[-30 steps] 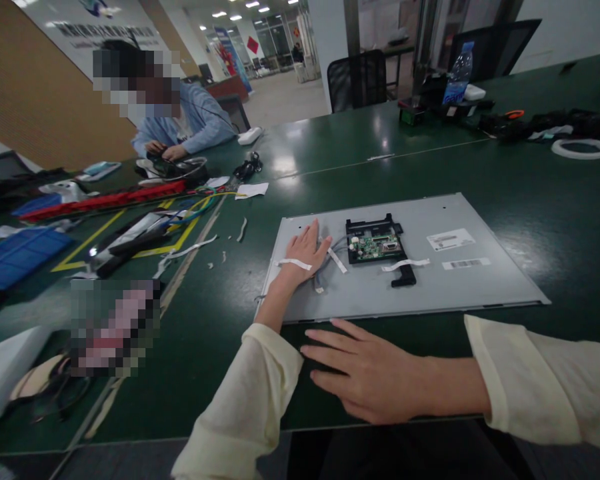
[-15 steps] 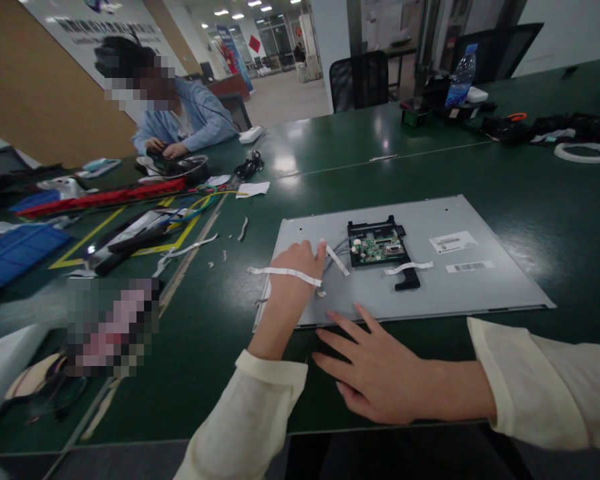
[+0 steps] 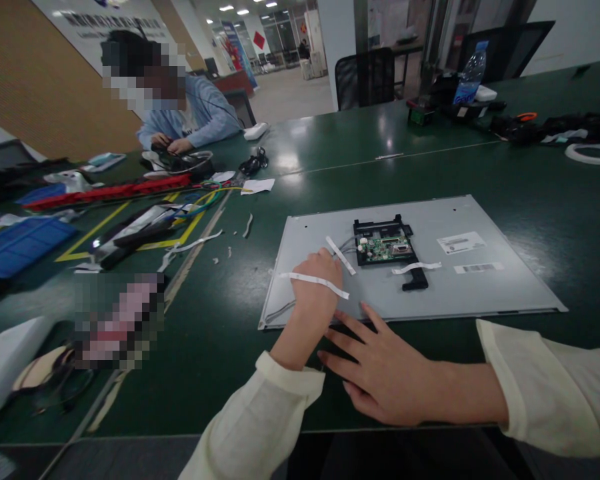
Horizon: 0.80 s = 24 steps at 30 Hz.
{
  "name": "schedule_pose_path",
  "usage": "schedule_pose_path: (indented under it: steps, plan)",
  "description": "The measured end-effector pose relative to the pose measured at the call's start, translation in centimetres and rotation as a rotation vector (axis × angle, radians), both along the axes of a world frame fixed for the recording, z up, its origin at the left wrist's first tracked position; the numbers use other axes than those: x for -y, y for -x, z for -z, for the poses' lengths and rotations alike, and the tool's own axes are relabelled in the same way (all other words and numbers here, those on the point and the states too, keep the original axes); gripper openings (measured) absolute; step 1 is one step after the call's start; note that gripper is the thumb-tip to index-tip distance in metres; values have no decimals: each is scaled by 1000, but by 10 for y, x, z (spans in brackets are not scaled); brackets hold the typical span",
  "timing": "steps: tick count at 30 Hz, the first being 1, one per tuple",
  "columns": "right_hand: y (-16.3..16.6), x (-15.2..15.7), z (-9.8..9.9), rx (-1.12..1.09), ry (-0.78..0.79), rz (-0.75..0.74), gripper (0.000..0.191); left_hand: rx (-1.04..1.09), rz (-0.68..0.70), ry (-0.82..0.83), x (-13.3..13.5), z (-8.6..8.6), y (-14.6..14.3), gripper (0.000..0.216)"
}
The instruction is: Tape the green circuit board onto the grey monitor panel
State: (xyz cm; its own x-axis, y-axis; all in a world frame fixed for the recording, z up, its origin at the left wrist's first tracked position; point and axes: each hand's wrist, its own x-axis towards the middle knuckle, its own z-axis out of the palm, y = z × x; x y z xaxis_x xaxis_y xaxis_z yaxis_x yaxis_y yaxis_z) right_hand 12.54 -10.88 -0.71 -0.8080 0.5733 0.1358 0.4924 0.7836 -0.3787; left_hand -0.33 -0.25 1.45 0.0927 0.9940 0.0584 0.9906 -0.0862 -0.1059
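A flat grey metal panel (image 3: 480,280) lies on the table before me. In a black plastic bracket (image 3: 417,277) near its middle sits a green circuit board (image 3: 380,250). Grey cable (image 3: 281,309) shows left of my wrist, at the panel's lower left. My left hand (image 3: 316,283) is over the panel's left part, fingers curled down; what they grip is hidden. A white tape strip (image 3: 300,277) lies across the back of that hand. Another tape strip (image 3: 341,255) crosses the cable by the board. My right hand (image 3: 380,367) rests with fingers spread at the panel's front edge, holding nothing.
Tape scraps (image 3: 249,225) lie left of the panel. Farther left are a blue tray (image 3: 25,247), a red strip (image 3: 110,190) and a white box (image 3: 10,360). A person (image 3: 185,113) sits across the table, handling something dark. A water bottle (image 3: 471,73) stands at the back right.
My left hand has shifted right and slightly nearer me across the panel, uncovering grey cable at the lower left. My right hand stays spread. The whole view has moved slightly.
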Motion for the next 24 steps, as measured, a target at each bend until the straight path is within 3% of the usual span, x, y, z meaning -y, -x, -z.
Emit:
schedule_pose_path:
  steps: [9,24]
  plan:
    - [0,0,-2,18,3,2,49,-51,-17,57,-2,-3,-2,35]
    - [1,0,2,13,-12,1,51,-6,22,-23,4,-1,-7,39]
